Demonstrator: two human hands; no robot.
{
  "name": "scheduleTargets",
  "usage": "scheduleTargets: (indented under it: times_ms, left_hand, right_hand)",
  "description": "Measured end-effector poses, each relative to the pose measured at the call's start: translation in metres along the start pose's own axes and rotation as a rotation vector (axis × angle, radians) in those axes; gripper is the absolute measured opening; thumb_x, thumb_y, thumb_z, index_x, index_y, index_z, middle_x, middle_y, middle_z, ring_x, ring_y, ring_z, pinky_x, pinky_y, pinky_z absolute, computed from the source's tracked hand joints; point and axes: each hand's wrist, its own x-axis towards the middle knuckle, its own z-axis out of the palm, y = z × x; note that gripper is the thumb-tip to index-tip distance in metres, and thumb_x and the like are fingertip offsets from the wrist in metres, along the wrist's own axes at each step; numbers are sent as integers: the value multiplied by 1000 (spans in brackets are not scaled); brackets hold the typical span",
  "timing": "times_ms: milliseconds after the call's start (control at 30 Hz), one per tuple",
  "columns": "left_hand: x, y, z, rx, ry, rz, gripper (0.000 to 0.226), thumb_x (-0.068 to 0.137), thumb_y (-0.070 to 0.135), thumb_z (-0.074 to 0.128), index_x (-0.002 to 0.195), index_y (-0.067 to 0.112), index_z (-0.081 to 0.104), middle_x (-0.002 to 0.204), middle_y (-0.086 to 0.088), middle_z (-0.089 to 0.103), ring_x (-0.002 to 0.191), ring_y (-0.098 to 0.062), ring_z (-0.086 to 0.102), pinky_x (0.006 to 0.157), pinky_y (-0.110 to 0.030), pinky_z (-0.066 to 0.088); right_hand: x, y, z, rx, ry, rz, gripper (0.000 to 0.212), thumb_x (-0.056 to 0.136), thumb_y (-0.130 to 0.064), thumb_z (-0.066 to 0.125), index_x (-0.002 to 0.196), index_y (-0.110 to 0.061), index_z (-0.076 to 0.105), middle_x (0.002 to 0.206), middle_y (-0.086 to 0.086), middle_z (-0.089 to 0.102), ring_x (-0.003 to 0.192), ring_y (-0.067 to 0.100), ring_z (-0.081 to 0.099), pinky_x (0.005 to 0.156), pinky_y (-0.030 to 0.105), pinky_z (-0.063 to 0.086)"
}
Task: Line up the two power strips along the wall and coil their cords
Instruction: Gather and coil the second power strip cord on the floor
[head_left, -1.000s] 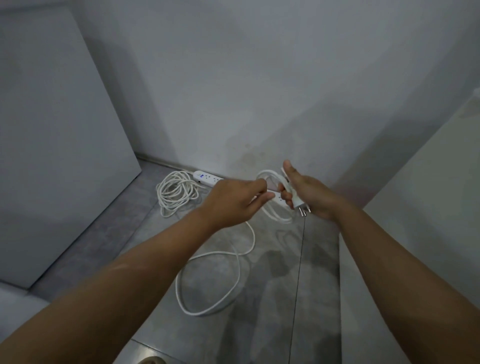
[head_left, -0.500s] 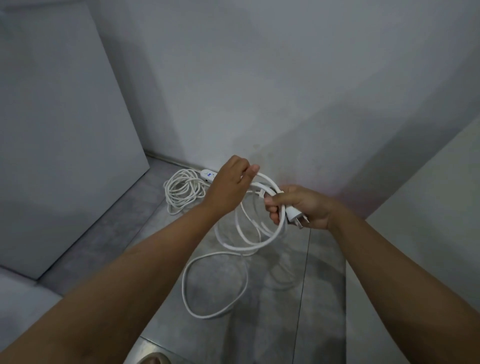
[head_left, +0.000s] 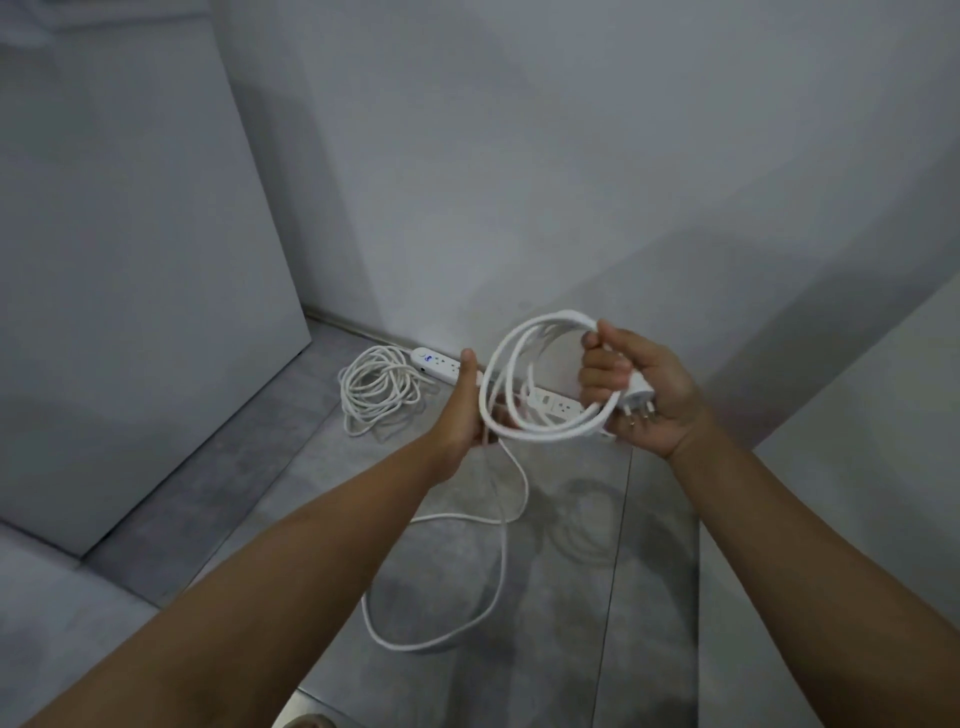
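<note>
Right hand (head_left: 639, 395) is gripping the looped cord (head_left: 545, 434) and its plug (head_left: 638, 397), fingers (head_left: 602, 379) closed round both, out from the wall (head_left: 519, 182). Left hand (head_left: 467, 410) is holding the loop's lower side, fingers curling behind it. Slack is trailing over the floor (head_left: 571, 597). First power strip (head_left: 435, 364) and second power strip (head_left: 558, 406) are lying at the wall's foot, with the other cord (head_left: 379, 389) coiled just off it.

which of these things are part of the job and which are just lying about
Job:
held cord, gripped by left hand and right hand
plug
left strip
right strip
coiled cord on the floor

Lying about:
white panel at left
brown thing at the bottom edge, too cropped to tell
</note>
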Motion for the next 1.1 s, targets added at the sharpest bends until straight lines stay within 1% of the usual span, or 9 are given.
scheduleTargets:
  times_ms: [167, 300, 367, 433, 500, 567, 700, 933, 1100]
  left_hand:
    - [-20, -38, 13, 374, -209, -187, 70, 93, 66, 17, 71, 12, 56, 63, -10, 61, 52, -13, 57, 60, -23, 43]
    - [-26, -60, 18, 1133, -606, -423, 43, 100, 40, 43, 72, 9, 52, 84, -13, 64, 57, -12, 63, 58, -23, 45]
    - [-27, -59, 25, 1086, -658, -585, 36, 102, 24, 42, 73, 5, 50, 79, -12, 61, 90, -33, 69, 60, -26, 46]
    - [-29, -44, 39, 1074, -641, -605, 31, 103, 20, 38, 84, -3, 49, 72, -10, 53, 90, -43, 65, 60, -30, 47]
    - [-30, -21, 53, 1254, -616, -418, 29, 102, 25, 37, 104, 0, 51, 85, -18, 58, 75, -33, 62, 64, -35, 48]
    - [-32, 4, 63, 1496, -563, -54, 34, 100, 34, 39, 112, 8, 57, 115, -20, 61, 97, -34, 60, 81, -35, 45]
    - [-32, 51, 73, 1512, -313, 376, 27, 90, 43, 47, 79, 21, 59, 106, -12, 63, 101, -31, 58, 75, -31, 41]
    - [-18, 73, 44, 1250, -13, 514, 36, 75, 47, 47, 62, 13, 54, 56, 0, 51, 63, -19, 50, 54, -28, 30]
    - [-12, 71, 30, 1155, 89, 516, 30, 72, 44, 47, 65, 16, 56, 59, 1, 57, 66, -19, 57, 60, -32, 42]
  right_hand:
    - [-8, -30, 4, 149, 152, -274, 21, 65, -13, 73, 72, -13, 52, 46, -6, 42, 40, 6, 44, 43, 18, 43]
    - [-9, -45, -1, -78, 509, -542, 21, 95, -16, 53, 75, -17, 47, 46, -6, 41, 41, 7, 44, 46, 17, 42]
    - [-11, -46, -4, -234, 612, -631, 18, 99, -17, 50, 80, -17, 48, 46, -6, 44, 42, 8, 46, 48, 20, 44]
    - [-12, -45, -8, -297, 670, -684, 18, 98, -17, 51, 81, -16, 49, 46, -6, 45, 42, 8, 48, 47, 22, 44]
    - [-12, -43, -13, -425, 750, -704, 18, 98, -17, 52, 80, -15, 50, 46, -6, 48, 41, 8, 50, 47, 24, 44]
    - [-10, -37, -18, -617, 811, -681, 20, 97, -22, 54, 77, -17, 53, 48, -6, 51, 42, 10, 52, 52, 28, 43]
    - [-14, -22, -22, -1037, 883, -458, 45, 97, -50, 42, 78, -12, 57, 57, 3, 56, 44, 10, 55, 53, 23, 44]
    - [-17, -4, -26, -965, 702, -33, 74, 87, -75, 31, 75, -12, 69, 69, 12, 66, 64, 26, 62, 67, 34, 47]
    - [-10, 3, -23, -1112, 404, 74, 34, 91, -45, 58, 87, -12, 65, 73, 5, 63, 58, 13, 54, 58, 26, 43]
